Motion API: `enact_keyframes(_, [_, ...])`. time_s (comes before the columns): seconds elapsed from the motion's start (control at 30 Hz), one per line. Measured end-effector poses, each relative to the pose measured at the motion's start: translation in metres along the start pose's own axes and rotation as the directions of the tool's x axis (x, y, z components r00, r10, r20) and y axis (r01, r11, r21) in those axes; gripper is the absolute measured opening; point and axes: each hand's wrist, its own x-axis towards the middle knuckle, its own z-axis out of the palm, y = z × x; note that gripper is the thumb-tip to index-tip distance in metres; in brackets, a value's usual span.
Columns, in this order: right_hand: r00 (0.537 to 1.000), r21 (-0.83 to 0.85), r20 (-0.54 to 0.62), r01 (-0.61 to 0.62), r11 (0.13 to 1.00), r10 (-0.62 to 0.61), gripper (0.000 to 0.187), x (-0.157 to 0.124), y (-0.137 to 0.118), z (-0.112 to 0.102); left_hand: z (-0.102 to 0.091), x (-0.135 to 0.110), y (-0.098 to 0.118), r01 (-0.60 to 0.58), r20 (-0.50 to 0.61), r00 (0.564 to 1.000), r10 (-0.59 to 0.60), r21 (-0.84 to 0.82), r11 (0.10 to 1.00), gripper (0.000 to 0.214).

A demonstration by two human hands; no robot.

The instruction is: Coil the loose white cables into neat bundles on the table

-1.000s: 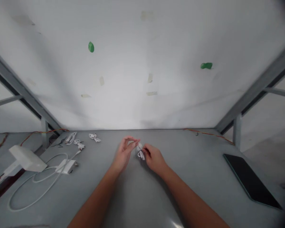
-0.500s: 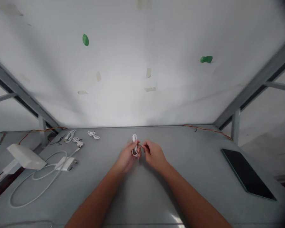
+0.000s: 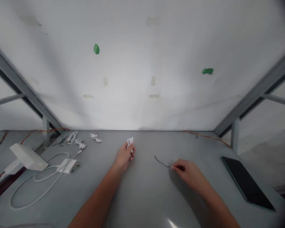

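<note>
Over the grey table (image 3: 142, 196), the left hand (image 3: 123, 156) clasps a coiled white cable (image 3: 129, 142), thumb across it, seemingly to keep its loops together; the right hand (image 3: 190, 172) pinches one end of a black twist tie (image 3: 161, 162). White charger (image 3: 67, 166) and looping cord (image 3: 17, 208) crowd the left side near three bundled cables (image 3: 95, 137); a dark-screened tablet (image 3: 247, 182) lies far right.
</note>
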Motion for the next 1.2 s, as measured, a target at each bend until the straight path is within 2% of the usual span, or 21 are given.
enact_keyframes(0.1, [0.994,-0.083,-0.093,0.049,0.995,-0.057,0.016,0.002,-0.005,0.002,0.005,-0.011,0.005,-0.229,0.168,0.969,0.184,0.314,0.921,0.03])
enact_keyframes(0.17, [0.985,0.019,-0.144,0.104,0.994,-0.1,0.026,0.017,-0.029,0.015,0.01,-0.02,0.005,-0.433,0.325,0.893,0.31,0.442,0.786,0.025])
enact_keyframes(0.23, [0.989,0.209,-0.105,0.126,0.97,-0.106,0.04,0.039,-0.058,0.034,0.015,-0.025,-0.001,-0.557,0.434,0.823,0.366,0.49,0.671,0.023])
enact_keyframes(0.3, [0.988,0.374,0.018,0.135,0.918,-0.152,0.043,0.061,-0.081,0.055,0.019,-0.023,-0.009,-0.554,0.426,0.83,0.361,0.543,0.631,0.022])
enact_keyframes(0.4, [0.986,0.476,0.112,0.054,0.878,-0.122,0.041,0.086,-0.083,0.071,0.008,-0.006,-0.011,-0.456,0.282,0.89,0.359,0.602,0.655,0.024])
enact_keyframes(0.47, [0.999,0.453,0.024,-0.036,0.891,0.029,0.039,0.093,-0.062,0.066,-0.014,0.011,0.0,-0.382,0.112,0.899,0.422,0.67,0.636,0.042])
enact_keyframes(0.5, [0.992,0.421,-0.061,-0.078,0.904,0.114,0.038,0.095,-0.047,0.06,-0.03,0.019,0.007,-0.274,-0.057,0.886,0.46,0.736,0.619,0.043])
enact_keyframes(0.53, [0.969,0.377,-0.156,-0.119,0.918,0.189,0.038,0.095,-0.032,0.052,-0.048,0.026,0.015,-0.124,-0.246,0.837,0.488,0.785,0.607,0.04])
enact_keyframes(0.57, [0.945,0.31,-0.235,-0.15,0.939,0.228,0.039,0.094,-0.016,0.044,-0.067,0.033,0.021,0.009,-0.4,0.749,0.529,0.803,0.595,0.039])
enact_keyframes(0.6, [0.916,0.211,-0.303,-0.203,0.956,0.262,0.036,0.092,-0.002,0.036,-0.086,0.037,0.025,0.151,-0.542,0.634,0.552,0.787,0.598,0.043])
enact_keyframes(0.63, [0.9,0.071,-0.349,-0.252,0.965,0.261,0.032,0.089,0.009,0.029,-0.103,0.04,0.027,0.279,-0.641,0.537,0.549,0.749,0.601,0.05])
enact_keyframes(0.67, [0.889,-0.086,-0.392,-0.291,0.953,0.236,0.027,0.087,0.017,0.024,-0.117,0.042,0.027,0.374,-0.706,0.465,0.535,0.704,0.603,0.057])
enact_keyframes(0.7, [0.883,-0.231,-0.426,-0.319,0.919,0.2,0.022,0.084,0.021,0.02,-0.127,0.044,0.025,0.426,-0.731,0.427,0.532,0.682,0.595,0.061])
enact_keyframes(0.73, [0.878,-0.348,-0.454,-0.332,0.877,0.152,0.019,0.082,0.022,0.019,-0.134,0.044,0.023,0.459,-0.734,0.425,0.53,0.679,0.573,0.062])
enact_keyframes(0.8, [0.861,-0.456,-0.505,-0.32,0.831,0.055,0.019,0.08,0.014,0.022,-0.137,0.044,0.018,0.476,-0.702,0.467,0.537,0.712,0.517,0.053])
enact_keyframes(0.87, [0.851,-0.442,-0.524,-0.247,0.862,-0.025,0.02,0.08,-0.001,0.029,-0.129,0.043,0.018,0.441,-0.66,0.527,0.536,0.751,0.492,0.04])
enact_keyframes(0.9, [0.854,-0.41,-0.517,-0.182,0.894,-0.063,0.02,0.08,-0.009,0.034,-0.122,0.042,0.019,0.383,-0.639,0.572,0.515,0.763,0.521,0.035])
enact_keyframes(0.97, [0.873,-0.307,-0.468,-0.016,0.952,-0.136,0.019,0.08,-0.026,0.046,-0.104,0.038,0.023,0.206,-0.563,0.703,0.435,0.747,0.632,0.024])
enact_keyframes(1.03, [0.891,-0.171,-0.402,0.153,0.973,-0.21,0.019,0.077,-0.041,0.059,-0.08,0.031,0.023,0.038,-0.426,0.834,0.351,0.679,0.734,0.016])
enact_keyframes(1.1, [0.889,-0.042,-0.36,0.286,0.957,-0.281,0.02,0.073,-0.053,0.07,-0.053,0.02,0.018,-0.047,-0.302,0.904,0.303,0.636,0.77,0.017])
enact_keyframes(1.2, [0.86,0.087,-0.365,0.414,0.906,-0.357,0.023,0.065,-0.067,0.078,-0.011,-0.003,0.009,-0.204,-0.117,0.95,0.289,0.469,0.859,0.02])
